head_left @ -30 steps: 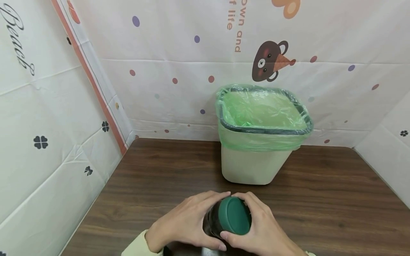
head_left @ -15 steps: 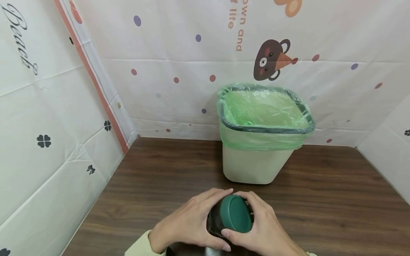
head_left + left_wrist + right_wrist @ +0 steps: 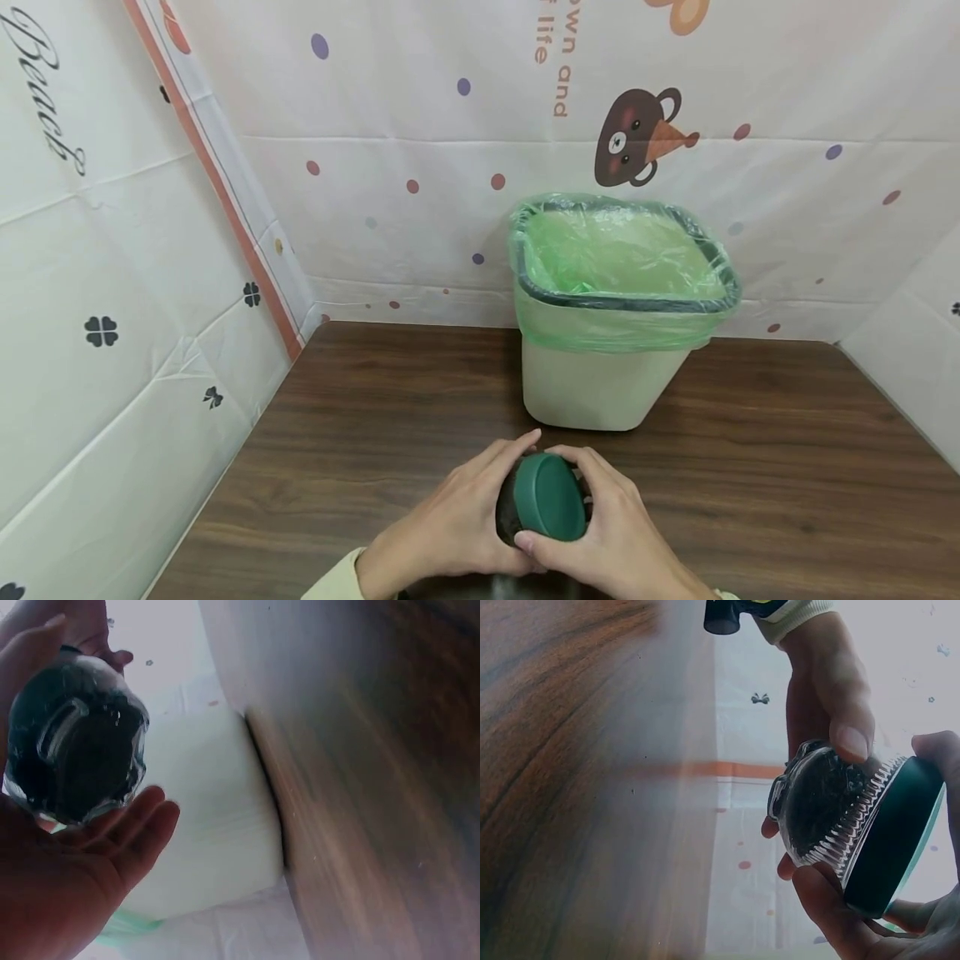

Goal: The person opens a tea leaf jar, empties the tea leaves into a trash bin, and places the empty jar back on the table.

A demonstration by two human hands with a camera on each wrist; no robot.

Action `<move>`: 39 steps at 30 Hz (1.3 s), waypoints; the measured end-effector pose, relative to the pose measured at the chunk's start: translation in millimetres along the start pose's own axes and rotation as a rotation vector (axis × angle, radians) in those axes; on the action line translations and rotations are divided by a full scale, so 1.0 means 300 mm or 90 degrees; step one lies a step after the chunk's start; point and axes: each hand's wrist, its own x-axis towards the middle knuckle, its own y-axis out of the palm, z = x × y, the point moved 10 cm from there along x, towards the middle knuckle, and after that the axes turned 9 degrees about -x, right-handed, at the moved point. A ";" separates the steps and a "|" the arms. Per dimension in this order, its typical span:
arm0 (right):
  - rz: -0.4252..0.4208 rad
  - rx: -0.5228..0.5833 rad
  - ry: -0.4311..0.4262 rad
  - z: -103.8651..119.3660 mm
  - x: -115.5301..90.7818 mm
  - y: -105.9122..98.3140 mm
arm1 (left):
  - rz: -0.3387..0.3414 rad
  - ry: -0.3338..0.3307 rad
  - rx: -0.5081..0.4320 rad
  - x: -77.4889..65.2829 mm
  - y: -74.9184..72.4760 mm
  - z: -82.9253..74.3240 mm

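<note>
A clear jar (image 3: 814, 799) with dark contents and a ribbed neck is held tilted between both hands, its base facing the left wrist camera. On its mouth sits a green lid (image 3: 552, 497), facing up and to the right in the head view. My left hand (image 3: 468, 521) grips the jar's body from the left, fingers on the far side and thumb on the near side. My right hand (image 3: 611, 529) grips the lid's rim, its thumb across the near edge. Both wrist views show the jar raised above the table.
Behind the hands a pale bin (image 3: 592, 387), lined with a green plastic bag (image 3: 615, 340), stands near the back of the brown wooden table (image 3: 360, 433). A printed white cloth (image 3: 390, 225) hangs behind and along the sides.
My left hand has moved a little right and up round the jar, its thumb now partly behind the right hand. The right hand stays on the lid, which has barely shifted.
</note>
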 end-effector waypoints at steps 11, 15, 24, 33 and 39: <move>0.003 -0.010 0.024 -0.006 0.008 -0.002 | -0.052 -0.014 -0.040 0.002 0.001 0.003; 0.014 -0.011 0.027 -0.007 0.005 0.003 | -0.060 -0.017 -0.036 0.001 0.003 0.004; 0.044 -0.020 0.050 -0.027 0.010 0.013 | -0.068 -0.025 -0.020 0.003 0.005 0.011; 0.047 -0.019 0.067 -0.039 0.011 0.012 | -0.088 -0.006 0.007 0.003 0.005 -0.001; 0.082 -0.011 0.105 -0.047 0.017 0.022 | -0.114 0.005 0.053 0.007 0.004 -0.006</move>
